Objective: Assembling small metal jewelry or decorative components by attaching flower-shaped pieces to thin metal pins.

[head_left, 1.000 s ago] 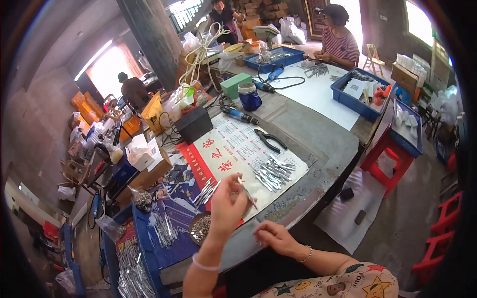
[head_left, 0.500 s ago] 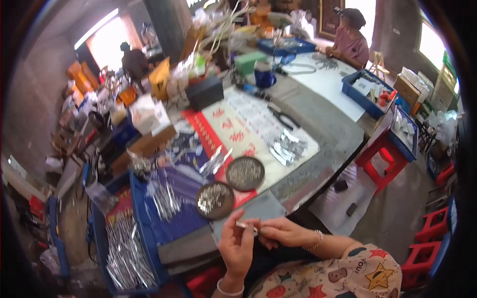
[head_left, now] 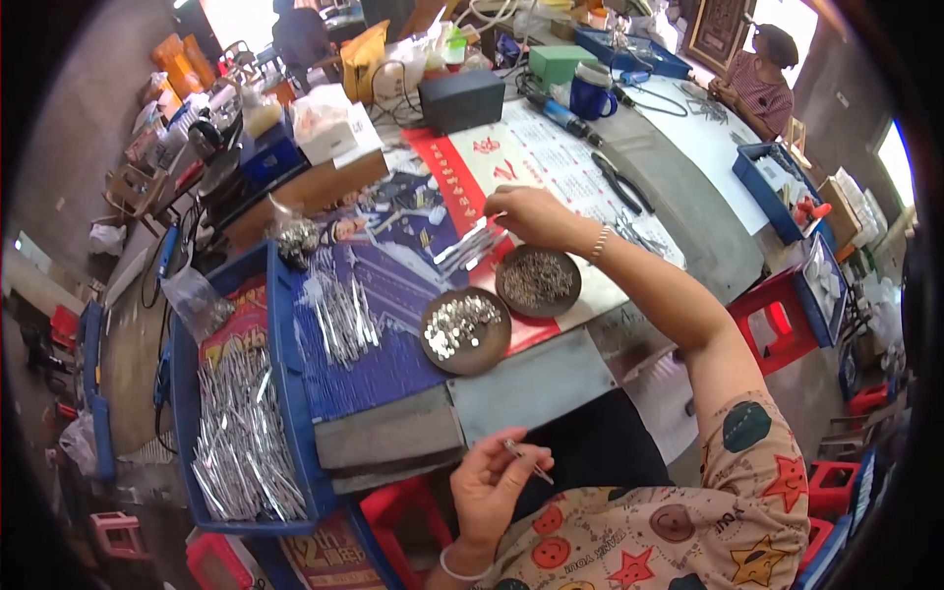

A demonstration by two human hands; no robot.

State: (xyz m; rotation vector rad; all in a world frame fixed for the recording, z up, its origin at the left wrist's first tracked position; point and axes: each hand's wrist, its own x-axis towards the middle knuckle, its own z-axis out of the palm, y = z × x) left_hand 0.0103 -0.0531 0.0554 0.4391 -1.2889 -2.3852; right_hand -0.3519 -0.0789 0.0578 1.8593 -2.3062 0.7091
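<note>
My left hand (head_left: pixel 492 482) is low in front of my lap, its fingers pinching a slim shiny metal strip (head_left: pixel 528 460). My right arm reaches across the table. The right hand (head_left: pixel 536 216) has bent fingers over the end of a small pile of silver metal strips (head_left: pixel 470 248); whether a strip is between them is hidden. Just below that hand stands a round brown dish (head_left: pixel 536 311) of small dull metal bits. Beside it, nearer to me, another brown dish (head_left: pixel 489 358) holds shiny silver discs. A further heap of strips (head_left: pixel 344 320) lies on the blue printed sheet.
A blue crate (head_left: pixel 305 447) full of metal strips stands at the left. Black-handled pliers (head_left: pixel 621 184), a blue mug (head_left: pixel 594 100) and a dark box (head_left: pixel 462 101) are farther back. Across the table sits another person (head_left: pixel 762 84). A red stool (head_left: pixel 777 329) stands at the right.
My right hand has left my left hand and moved forward over the pile of strips. My left hand has lowered slightly, keeping the metal strip. The view has shifted.
</note>
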